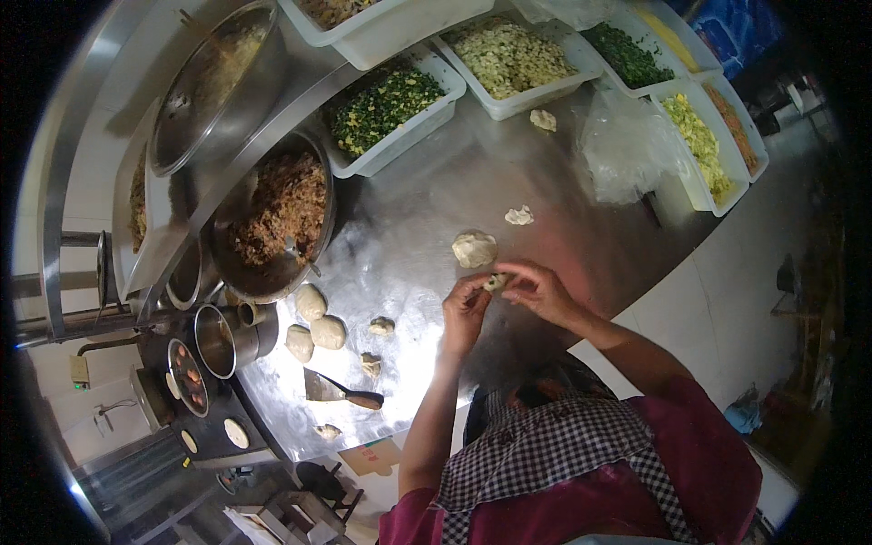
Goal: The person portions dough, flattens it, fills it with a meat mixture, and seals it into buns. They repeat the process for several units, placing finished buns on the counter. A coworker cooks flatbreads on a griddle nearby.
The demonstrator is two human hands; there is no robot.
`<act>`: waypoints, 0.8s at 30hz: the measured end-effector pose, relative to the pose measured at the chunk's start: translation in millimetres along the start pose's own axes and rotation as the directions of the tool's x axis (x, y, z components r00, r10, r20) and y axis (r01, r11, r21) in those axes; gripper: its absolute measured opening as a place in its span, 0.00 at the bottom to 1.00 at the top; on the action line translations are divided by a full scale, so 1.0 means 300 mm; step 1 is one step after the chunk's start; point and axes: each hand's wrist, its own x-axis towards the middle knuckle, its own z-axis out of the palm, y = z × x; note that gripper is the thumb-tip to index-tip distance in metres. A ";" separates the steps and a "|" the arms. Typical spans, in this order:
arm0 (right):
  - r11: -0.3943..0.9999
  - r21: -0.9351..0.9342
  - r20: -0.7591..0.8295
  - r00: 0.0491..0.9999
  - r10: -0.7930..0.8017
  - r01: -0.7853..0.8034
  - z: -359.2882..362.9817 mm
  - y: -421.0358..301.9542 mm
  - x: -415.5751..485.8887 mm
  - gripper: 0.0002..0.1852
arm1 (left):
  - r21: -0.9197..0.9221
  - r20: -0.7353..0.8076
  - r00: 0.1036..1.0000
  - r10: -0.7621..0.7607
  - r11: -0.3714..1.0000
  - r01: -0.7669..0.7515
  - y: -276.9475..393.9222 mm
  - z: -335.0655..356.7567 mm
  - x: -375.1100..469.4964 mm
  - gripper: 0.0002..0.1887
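Note:
Over the steel worktop, my left hand (467, 300) pinches a small piece of dough (495, 282) flecked with green. My right hand (539, 289) has its fingertips on the other side of that same piece. Just beyond the fingers lies a round, flattened lump of dough (475, 249), pale and shiny. A torn dough scrap (520, 215) rests farther up. Toward the left sit three smooth dough balls (328, 332), close together, with small dough scraps (381, 325) near them. A scraper (364, 399) with a dark wooden handle lies flat below.
White plastic tubs of chopped greens (388, 154) and other fillings line the back. A steel bowl of meat filling (325, 225) stands at left under a metal shelf (259, 139). Clear plastic bags (623, 146) lie at right. Flatbreads (236, 433) rest on a dark griddle (212, 417).

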 end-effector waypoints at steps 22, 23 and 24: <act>0.451 -0.780 0.287 0.889 -0.358 0.434 0.062 0.113 0.164 0.33 | 0.685 0.284 0.949 0.136 0.664 -0.300 -0.096 -0.043 0.116 0.38; 0.450 -0.768 0.305 0.878 -0.368 0.455 0.057 0.116 0.169 0.33 | 0.708 0.300 0.947 0.117 0.638 -0.303 -0.098 -0.044 0.118 0.38; 0.442 -0.767 0.328 0.877 -0.351 0.464 0.051 0.118 0.168 0.33 | 0.734 0.309 0.947 0.086 0.612 -0.295 -0.098 -0.048 0.116 0.38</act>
